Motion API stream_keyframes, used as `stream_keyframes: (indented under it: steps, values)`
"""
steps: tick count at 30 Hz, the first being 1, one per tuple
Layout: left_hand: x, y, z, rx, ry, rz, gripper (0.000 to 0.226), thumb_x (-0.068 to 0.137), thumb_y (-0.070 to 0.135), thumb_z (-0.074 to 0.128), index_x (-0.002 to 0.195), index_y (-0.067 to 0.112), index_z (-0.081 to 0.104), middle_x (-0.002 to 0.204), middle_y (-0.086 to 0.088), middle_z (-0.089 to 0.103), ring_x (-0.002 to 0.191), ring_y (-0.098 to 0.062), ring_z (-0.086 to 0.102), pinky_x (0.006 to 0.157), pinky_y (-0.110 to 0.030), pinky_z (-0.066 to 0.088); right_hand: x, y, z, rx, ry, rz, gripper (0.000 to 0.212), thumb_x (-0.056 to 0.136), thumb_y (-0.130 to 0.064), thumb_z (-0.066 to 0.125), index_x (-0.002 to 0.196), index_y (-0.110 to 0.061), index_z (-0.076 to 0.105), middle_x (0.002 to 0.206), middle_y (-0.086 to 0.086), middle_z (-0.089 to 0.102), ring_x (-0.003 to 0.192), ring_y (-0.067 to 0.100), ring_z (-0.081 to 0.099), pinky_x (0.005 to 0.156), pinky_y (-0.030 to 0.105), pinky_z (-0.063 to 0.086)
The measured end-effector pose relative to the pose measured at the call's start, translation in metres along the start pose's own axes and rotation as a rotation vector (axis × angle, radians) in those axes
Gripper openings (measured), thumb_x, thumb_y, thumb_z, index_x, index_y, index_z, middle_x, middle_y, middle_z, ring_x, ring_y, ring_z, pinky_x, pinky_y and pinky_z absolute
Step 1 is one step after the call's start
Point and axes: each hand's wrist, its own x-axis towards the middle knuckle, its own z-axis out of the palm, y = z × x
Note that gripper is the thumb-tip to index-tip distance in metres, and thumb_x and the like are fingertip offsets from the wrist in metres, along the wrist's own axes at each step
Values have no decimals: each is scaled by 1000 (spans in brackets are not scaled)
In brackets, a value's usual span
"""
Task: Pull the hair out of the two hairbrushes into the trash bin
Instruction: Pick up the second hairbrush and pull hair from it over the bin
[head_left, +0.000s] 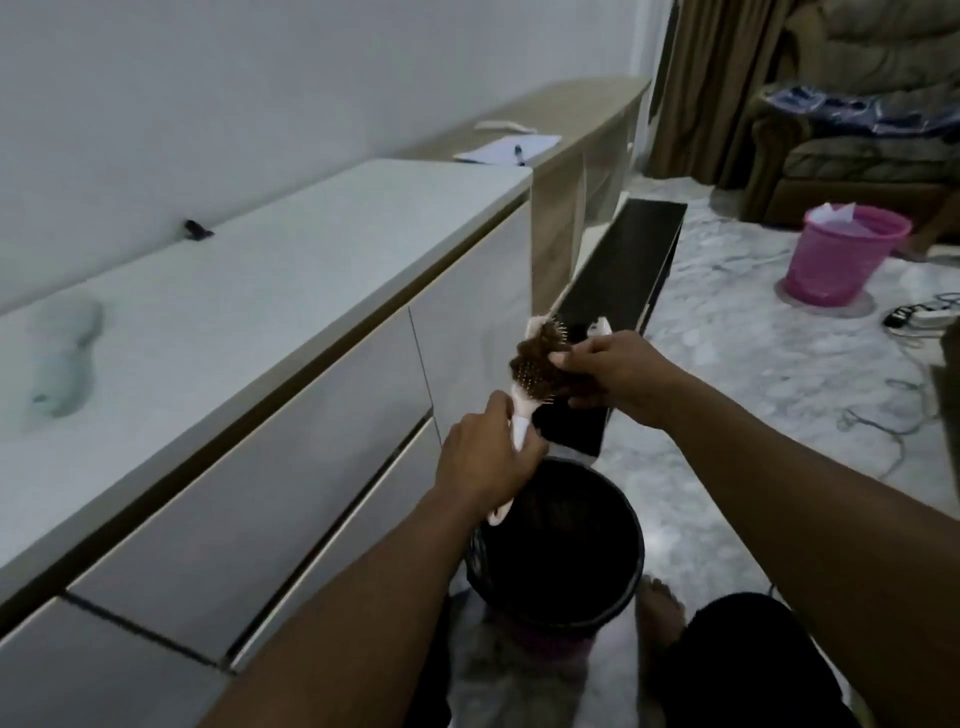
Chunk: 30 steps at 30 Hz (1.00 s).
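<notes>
My left hand (485, 457) grips the handle of a white and pink hairbrush (524, 402), head up, above a black trash bin (558, 597) with a dark liner. A thick clump of brown hair (540, 364) covers the bristles. My right hand (623, 371) pinches that clump from the right side. A second pale hairbrush (62, 353) lies blurred on the white cabinet top at the far left.
A long white cabinet (260, 291) runs along my left, with a small dark clip (196, 229) on it. Beyond are a wooden desk (566, 119) with paper and pen, a black shelf (623, 270), a pink basket (844, 254), cables and a sofa (857, 130). My foot (660, 613) is beside the bin.
</notes>
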Motion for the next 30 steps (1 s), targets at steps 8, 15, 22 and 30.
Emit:
stream_keyframes:
  steps: [8,15,22,30]
  values:
    - [-22,-96,133,-91,-380,-146,35,92,49,51,87,16,61,78,-6,67,75,-26,65,59,-32,38,62,182,10,-7,46,239,13,94,-13,68,97,0,69,91,14,71,92,30,73,77,45,64]
    - [-38,-158,212,-180,-628,-283,43,91,58,40,94,21,61,85,-2,70,81,-20,66,73,-43,55,82,296,25,333,94,440,17,101,-7,56,88,2,62,103,24,63,100,35,68,69,36,65]
    - [-13,-174,243,-238,-616,-361,29,98,47,43,92,20,50,76,-5,61,70,-22,62,62,-39,50,125,310,29,766,132,569,33,105,-12,43,129,6,57,114,19,73,104,33,73,82,44,63]
    - [10,-155,257,-39,-649,-292,21,99,40,43,95,21,35,95,-15,64,86,-40,62,73,-46,51,147,309,36,206,261,451,57,80,-51,76,122,-16,62,116,1,73,103,14,72,77,35,60]
